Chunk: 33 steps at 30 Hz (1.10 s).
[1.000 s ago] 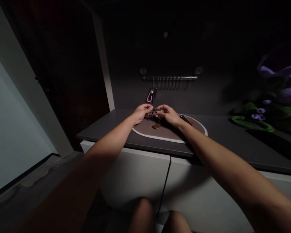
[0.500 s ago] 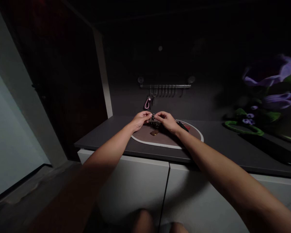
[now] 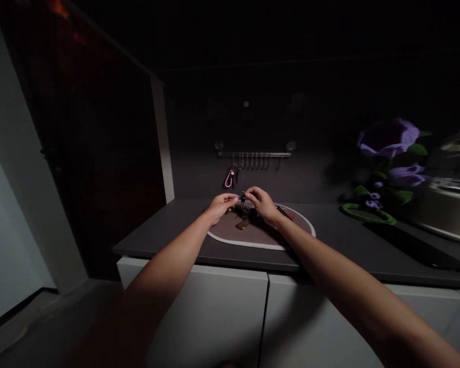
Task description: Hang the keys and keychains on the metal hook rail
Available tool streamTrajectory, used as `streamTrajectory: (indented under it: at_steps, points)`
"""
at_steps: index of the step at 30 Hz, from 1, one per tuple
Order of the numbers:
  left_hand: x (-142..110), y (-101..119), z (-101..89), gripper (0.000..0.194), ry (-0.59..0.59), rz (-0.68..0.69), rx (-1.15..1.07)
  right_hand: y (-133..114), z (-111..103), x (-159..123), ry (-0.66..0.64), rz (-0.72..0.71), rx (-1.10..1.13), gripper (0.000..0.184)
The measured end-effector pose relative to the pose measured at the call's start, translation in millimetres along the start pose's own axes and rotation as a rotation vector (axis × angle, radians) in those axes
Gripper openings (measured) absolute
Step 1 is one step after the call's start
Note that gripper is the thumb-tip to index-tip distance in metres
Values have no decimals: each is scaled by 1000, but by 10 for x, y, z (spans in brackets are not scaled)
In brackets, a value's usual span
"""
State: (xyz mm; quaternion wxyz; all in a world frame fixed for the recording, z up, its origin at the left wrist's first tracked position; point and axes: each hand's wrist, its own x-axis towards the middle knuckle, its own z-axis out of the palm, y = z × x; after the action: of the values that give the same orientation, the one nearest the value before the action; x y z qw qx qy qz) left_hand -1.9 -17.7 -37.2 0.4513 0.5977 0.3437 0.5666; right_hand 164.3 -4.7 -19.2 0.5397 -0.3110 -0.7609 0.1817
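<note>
Left hand (image 3: 221, 207): thumb and fingertips pressed together, pinching a small dark metal key ring (image 3: 243, 200) that stands upright between the 2 hands. Right hand (image 3: 262, 203): fingers curled, tips closed on the same ring from the 3 o'clock side. Clock bearings are taken with 12 o'clock straight ahead of the wearer.

Directly under the ring, a dark metal cluster (image 3: 246, 210) sits on an oval brown mat (image 3: 260, 237) with a smooth off-white rim. It is too shadowed to separate into parts. At 6 o'clock from the ring, a small tan fob (image 3: 242, 223), possibly leather, lies on the mat; any marking on it is too small to read. At 4 o'clock, a slim black item with a red part (image 3: 284, 212) lies near the mat's edge, just beside the right hand.

The mat rests on a dark grey tabletop (image 3: 157, 235) above white cabinet doors (image 3: 210, 317). At 12 o'clock, a metal hook rail (image 3: 253, 154) is fixed to the wall, with a pink loop fob (image 3: 229, 180) hanging from it. At 3 o'clock stand purple artificial flowers (image 3: 387, 138), a green loop (image 3: 368, 215) and a brushed-steel appliance (image 3: 444, 209).
</note>
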Motion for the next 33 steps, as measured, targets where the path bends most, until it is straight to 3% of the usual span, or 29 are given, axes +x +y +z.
streamTrajectory:
  at_steps: [4, 9, 15, 24, 33]
  points:
    - [2, -8, 4, 31, 62, 0, 48, 49, -1, 126, 61, 40, 54, 23]
    - [1, -3, 19, 10, 179, -7, 166, 18, 12, 394, 151, 190, 267, 21]
    - [50, -83, -5, 7, 221, 15, 254, -56, 50, 794, 243, 336, 337, 14]
    - [66, -110, -7, 7, 243, -3, 282, 99, 176, 1283, 444, 398, 76, 19]
    - [85, -122, -16, 7, 242, 5, 281, 133, 253, 1345, 515, 508, 104, 18]
